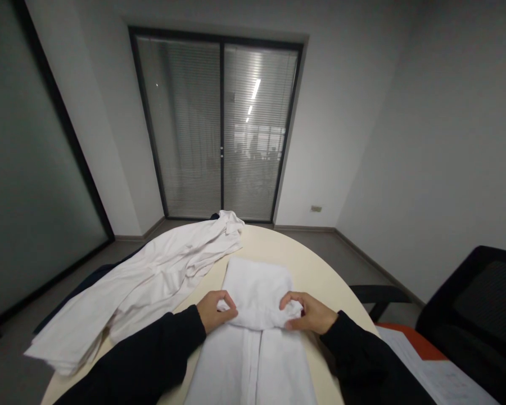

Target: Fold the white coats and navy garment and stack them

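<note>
Left hand (214, 311) and right hand (311, 313) each pinch one side of a folded white garment (257, 295), which lies on a cream table (284, 244), rumpled white clothing (152, 281) beside it to the left, black chair (480, 306) off to the right.

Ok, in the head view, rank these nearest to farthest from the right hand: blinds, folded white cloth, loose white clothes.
1. Folded white cloth: its near right corner is in the right hand.
2. Loose white clothes: left side of the table.
3. Blinds: ahead, beyond the table.
</note>
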Tool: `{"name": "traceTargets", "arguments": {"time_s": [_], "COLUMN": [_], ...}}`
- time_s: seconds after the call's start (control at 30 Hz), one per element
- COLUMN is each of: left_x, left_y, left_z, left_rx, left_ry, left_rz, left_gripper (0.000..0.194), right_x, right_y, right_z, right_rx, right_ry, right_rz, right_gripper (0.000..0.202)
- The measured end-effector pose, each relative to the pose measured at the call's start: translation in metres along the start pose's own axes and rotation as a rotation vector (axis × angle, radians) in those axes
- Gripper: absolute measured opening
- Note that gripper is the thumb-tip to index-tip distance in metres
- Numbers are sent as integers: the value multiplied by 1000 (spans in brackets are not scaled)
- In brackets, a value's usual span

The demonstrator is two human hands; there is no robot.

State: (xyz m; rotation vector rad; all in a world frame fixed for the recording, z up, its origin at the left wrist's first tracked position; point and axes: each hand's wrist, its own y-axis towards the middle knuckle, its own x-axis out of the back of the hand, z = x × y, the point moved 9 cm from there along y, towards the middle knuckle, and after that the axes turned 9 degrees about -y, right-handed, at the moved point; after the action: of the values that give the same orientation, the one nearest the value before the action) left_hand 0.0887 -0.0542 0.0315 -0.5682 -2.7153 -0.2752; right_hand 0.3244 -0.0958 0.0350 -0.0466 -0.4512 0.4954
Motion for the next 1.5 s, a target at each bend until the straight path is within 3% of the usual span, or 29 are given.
{"name": "traceTargets", "arguments": {"time_s": [0.1,0.27,0.37,0.47,0.53,0.73,0.87,1.03,1.2,1.37,1.5], "left_x": [-2,1,-9,-13,-15,-17,-11,-8,-3,2,-2], "left_y": [-8,-21,-32,-41,-42,-15,7,12,2,-11,-20], "left_z": [-5,-10,-4,4,9,5,-8,-12,-12,-18,-18], "left_rx": [-61,-117,-117,-146,-148,-238,-292,-363,-430,-393,-373], "left_ry": [-15,-35,75,233,304,433,620,680,494,479,535], "left_rz": [87,116,207,197,183,156,49,-40,4,68,123], "left_gripper": [32,36,42,63,67,47,36,25,20,21,25], "right_x": [0,-2,-11,-11,-8,9,26,29,17,4,-8], "right_y": [-6,-15,-20,-22,-20,-1,10,8,-3,-18,-18], "right_z": [3,10,5,3,2,2,0,4,15,34,29], "right_rx": [-3,35,2,-15,-28,-8,18,72,119,293,230], "right_ry": [-73,-168,-306,-462,-522,-510,-553,-651,-756,-806,-770], "right_rz": [46,54,57,-21,-64,-148,-281,-413,-394,-358,-228], "right_gripper": [49,46,49,51,52,46,45,34,26,26,30]}}
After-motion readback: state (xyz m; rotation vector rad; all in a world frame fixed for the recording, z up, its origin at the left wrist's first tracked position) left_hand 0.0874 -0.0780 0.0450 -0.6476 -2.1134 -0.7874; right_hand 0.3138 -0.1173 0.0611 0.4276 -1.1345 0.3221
